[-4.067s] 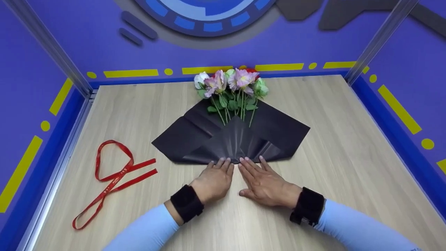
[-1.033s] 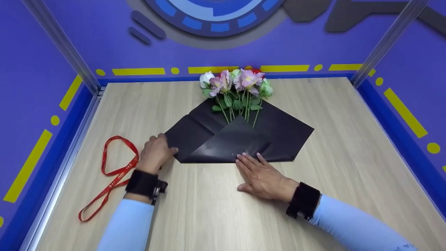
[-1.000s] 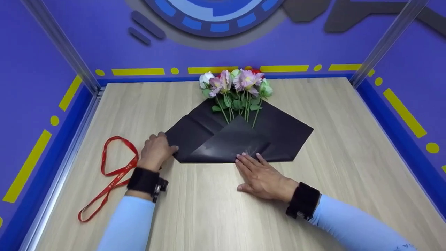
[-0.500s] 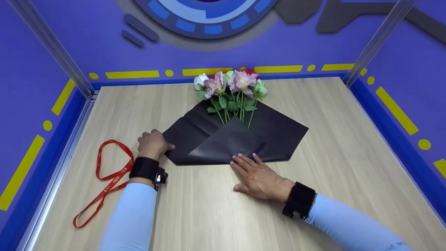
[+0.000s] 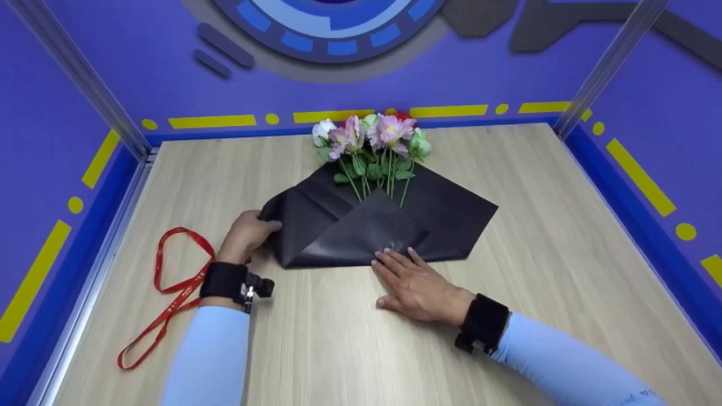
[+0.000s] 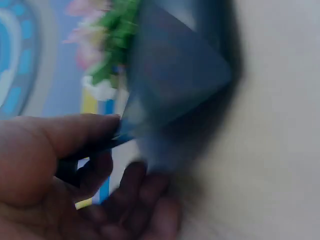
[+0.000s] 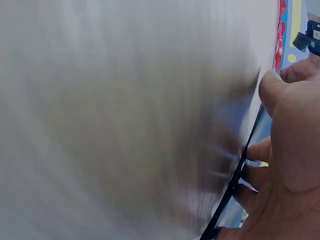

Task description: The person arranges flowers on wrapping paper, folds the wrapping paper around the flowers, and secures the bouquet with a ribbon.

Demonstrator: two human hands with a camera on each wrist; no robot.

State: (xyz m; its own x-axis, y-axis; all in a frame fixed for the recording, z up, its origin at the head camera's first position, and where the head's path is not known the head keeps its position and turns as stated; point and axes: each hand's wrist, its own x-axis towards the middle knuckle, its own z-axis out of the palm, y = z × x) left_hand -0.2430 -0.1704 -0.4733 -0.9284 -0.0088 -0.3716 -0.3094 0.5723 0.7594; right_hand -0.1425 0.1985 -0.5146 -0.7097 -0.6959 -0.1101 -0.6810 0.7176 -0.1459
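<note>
You have two hands [image 5: 418, 290], two wristbands [image 5: 485, 322], one black wrapper [image 5: 350, 239], one red ribbon [image 5: 190, 288], one desk [image 5: 564, 237] and one white flower [image 5: 323, 132]; the other blooms [image 5: 390, 132] overlap beyond counting.

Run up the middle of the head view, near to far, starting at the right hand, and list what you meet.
Right hand → folded black paper → flower heads → purple back wall.
</note>
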